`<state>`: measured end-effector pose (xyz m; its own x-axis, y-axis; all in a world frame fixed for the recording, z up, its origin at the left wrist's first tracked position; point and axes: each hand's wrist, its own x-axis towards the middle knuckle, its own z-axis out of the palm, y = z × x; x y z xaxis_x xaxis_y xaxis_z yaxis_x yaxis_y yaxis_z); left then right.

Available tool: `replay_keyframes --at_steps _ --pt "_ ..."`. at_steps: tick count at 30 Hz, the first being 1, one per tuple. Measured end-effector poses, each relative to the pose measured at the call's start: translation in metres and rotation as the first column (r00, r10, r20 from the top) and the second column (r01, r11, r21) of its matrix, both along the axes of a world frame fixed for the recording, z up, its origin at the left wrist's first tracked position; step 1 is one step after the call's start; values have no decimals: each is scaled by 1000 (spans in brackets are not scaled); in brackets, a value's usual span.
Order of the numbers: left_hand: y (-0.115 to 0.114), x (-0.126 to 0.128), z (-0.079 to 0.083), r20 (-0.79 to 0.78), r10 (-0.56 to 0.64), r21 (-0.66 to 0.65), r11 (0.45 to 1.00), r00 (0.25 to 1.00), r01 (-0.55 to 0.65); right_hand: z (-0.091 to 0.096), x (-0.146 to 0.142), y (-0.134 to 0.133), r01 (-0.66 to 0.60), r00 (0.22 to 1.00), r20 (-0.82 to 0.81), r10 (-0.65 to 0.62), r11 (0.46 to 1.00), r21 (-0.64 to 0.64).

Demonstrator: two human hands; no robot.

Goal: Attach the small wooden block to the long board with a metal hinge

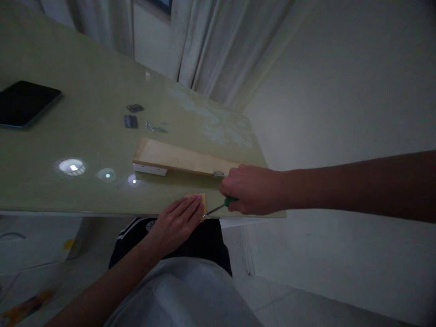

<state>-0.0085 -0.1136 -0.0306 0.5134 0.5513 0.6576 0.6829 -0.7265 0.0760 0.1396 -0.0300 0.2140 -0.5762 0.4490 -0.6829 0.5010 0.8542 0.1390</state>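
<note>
Two hinges (131,121) lie beyond the plank (180,157); right hand (257,188) grips a screwdriver (231,200), left hand (180,218), fingers flat, covers wood piece (204,200) at the table (91,109)'s near edge, room leftward.

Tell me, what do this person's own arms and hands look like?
The left hand and right hand are ordinary human ones, with no gloves, watch, cables or markings visible. The forearms show no sleeves. The person wears a light grey top.
</note>
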Motion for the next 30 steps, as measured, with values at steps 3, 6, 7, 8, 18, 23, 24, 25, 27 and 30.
replay_keyframes --at_steps 3,6,7,8,18,23,24,25,27,30 --pt "0 0 -2 34 -19 -22 1000 999 20 1 -3 -3 314 950 12 -313 949 -30" --pt "0 0 -3 59 -26 -27 999 998 27 3 2 -10 149 989 25 -149 989 0" --pt "0 0 -3 60 -25 -24 999 998 26 3 5 -13 4 1000 29 -4 1000 1" --pt "0 1 -4 58 -22 -16 1000 998 23 3 10 -16 -164 986 29 164 986 -7" --pt "-1 2 -5 -42 22 44 999 999 -20 -3 10 -8 -22 996 82 27 997 -69" --pt "-1 0 -5 -74 6 43 999 997 -2 2 -7 -5 415 903 179 -390 900 -131" --pt "-1 0 -4 -71 5 41 999 997 -3 3 -5 -7 340 935 145 -324 935 -101" --pt "0 0 -4 -68 5 36 999 998 -3 3 -1 -9 224 971 104 -217 972 -68" --pt "0 0 -3 -54 5 34 999 999 -3 2 7 -13 -82 996 42 83 996 -26" --pt "0 1 -2 -39 4 43 999 999 -2 2 17 -16 -546 835 -39 548 836 50"
